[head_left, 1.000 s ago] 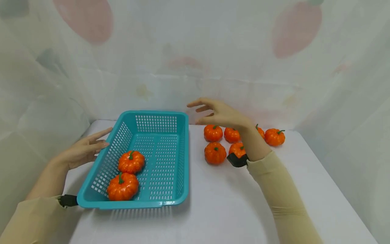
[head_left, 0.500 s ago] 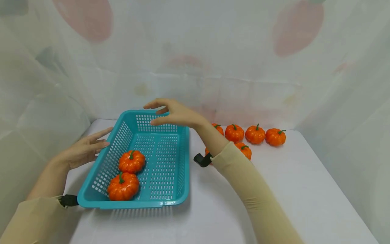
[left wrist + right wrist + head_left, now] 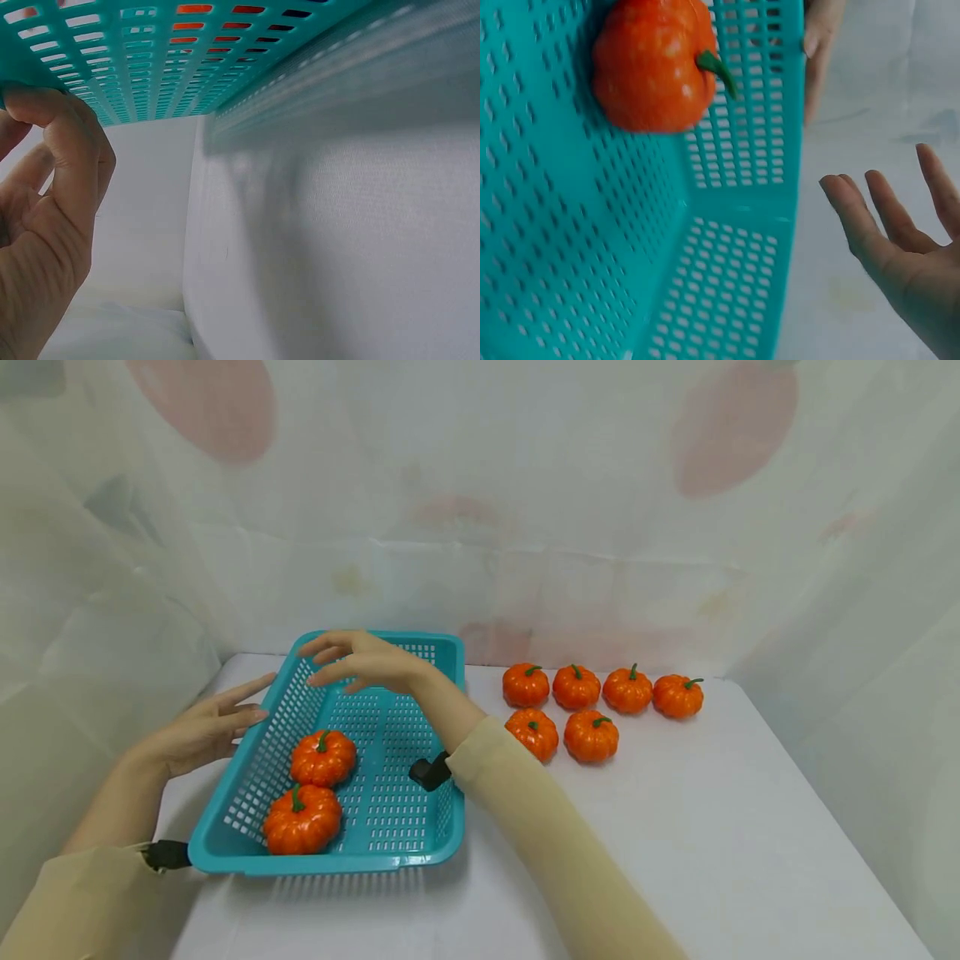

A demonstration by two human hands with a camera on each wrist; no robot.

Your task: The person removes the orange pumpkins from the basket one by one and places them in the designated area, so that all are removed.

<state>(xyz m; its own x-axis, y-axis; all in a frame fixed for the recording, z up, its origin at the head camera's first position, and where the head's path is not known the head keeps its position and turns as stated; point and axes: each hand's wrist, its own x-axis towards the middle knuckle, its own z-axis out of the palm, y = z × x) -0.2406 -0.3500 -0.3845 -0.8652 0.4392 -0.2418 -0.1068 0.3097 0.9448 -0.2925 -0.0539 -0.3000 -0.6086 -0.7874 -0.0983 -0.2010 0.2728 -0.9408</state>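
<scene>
A blue-green plastic basket (image 3: 450, 760) with slotted walls stands on the left of the table. Two small orange pumpkins lie along its left side, a farther pumpkin (image 3: 324, 760) and a nearer pumpkin (image 3: 303, 822). My left hand (image 3: 198, 731) is at the basket's outer left side, fingertips touching the rim; in the left wrist view this hand (image 3: 56, 172) is partly cut off by the frame. Over the far part of the basket hovers my right hand (image 3: 367, 662), holding nothing, its fingers spread and loosely bent. The right wrist view shows that hand (image 3: 907, 240) apart from the basket wall.
Right of the basket, several more pumpkins stand in two rows: a back row including one pumpkin (image 3: 628, 691), and a front pair with another pumpkin (image 3: 591, 737). A white cloth covers the table (image 3: 712, 843). Pale printed curtains (image 3: 585, 493) hang behind and on both sides.
My right hand has moved left from above the loose pumpkins to above the basket, uncovering the pumpkins on the table. The left hand, the basket and the pumpkins in it have stayed put.
</scene>
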